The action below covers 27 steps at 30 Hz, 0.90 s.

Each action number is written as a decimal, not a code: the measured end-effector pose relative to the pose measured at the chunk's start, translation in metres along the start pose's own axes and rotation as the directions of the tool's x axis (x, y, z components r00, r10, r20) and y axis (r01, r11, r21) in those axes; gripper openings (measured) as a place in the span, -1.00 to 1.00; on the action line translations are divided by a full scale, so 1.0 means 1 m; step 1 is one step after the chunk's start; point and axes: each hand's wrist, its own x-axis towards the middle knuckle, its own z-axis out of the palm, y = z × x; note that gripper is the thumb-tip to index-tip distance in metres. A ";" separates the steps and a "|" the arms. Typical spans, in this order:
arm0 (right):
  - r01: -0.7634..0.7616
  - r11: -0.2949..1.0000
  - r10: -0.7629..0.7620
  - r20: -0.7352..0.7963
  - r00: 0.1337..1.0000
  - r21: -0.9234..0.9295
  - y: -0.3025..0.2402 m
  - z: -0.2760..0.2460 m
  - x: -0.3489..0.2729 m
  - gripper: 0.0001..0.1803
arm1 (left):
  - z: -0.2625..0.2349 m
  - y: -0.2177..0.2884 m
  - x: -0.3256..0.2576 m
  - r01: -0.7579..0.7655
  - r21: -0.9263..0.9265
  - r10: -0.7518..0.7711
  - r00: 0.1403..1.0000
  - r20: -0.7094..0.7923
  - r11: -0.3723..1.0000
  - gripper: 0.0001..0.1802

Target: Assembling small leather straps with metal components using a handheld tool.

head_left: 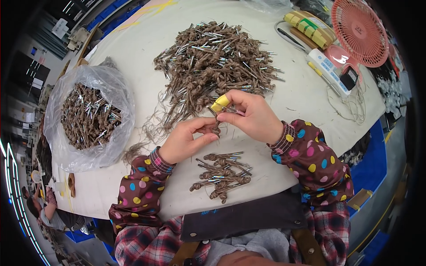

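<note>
Both forearms came up from the lower edge and angled inward, so the hands met near the middle. The left hand (184,142) lay palm-up and a little lower, its fingers curled and its thumb and forefinger tips pressed together at the meeting point. The right hand (250,114) sat just above and beside it, back of the hand upward, wrist bent, its thumb and forefinger closed in a pinch; the forefinger wore a yellow wrap (220,103) near its tip. The fingertips of the two hands were almost touching. Each forearm was covered by a brown sleeve with coloured dots, the left sleeve (140,193) and the right sleeve (313,157) ending in snug cuffs at the wrists.
</note>
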 end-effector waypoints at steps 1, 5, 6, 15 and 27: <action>0.001 1.000 -0.001 -0.001 1.000 -0.001 0.003 0.000 0.000 -0.77 | 0.000 -0.001 0.000 -0.002 0.000 0.002 1.000 0.000 1.000 -0.62; -0.008 0.991 0.008 -0.002 1.000 0.130 0.010 -0.002 0.003 -0.78 | -0.001 -0.001 0.001 -0.033 0.081 0.039 0.997 -0.062 0.996 -0.67; -0.014 0.989 0.013 0.008 1.000 0.144 0.010 -0.003 0.004 -0.79 | -0.001 -0.001 0.001 -0.047 0.093 0.053 0.996 -0.065 0.995 -0.68; -0.065 0.973 0.044 0.097 0.994 0.223 0.011 -0.011 0.008 -0.80 | -0.006 0.002 0.001 -0.182 0.420 0.249 0.962 -0.109 0.889 -0.84; 0.072 0.907 -0.118 0.086 0.989 0.415 0.019 0.007 0.006 -0.67 | 0.019 -0.006 -0.004 -0.159 -0.529 0.159 0.986 -0.047 0.833 -0.91</action>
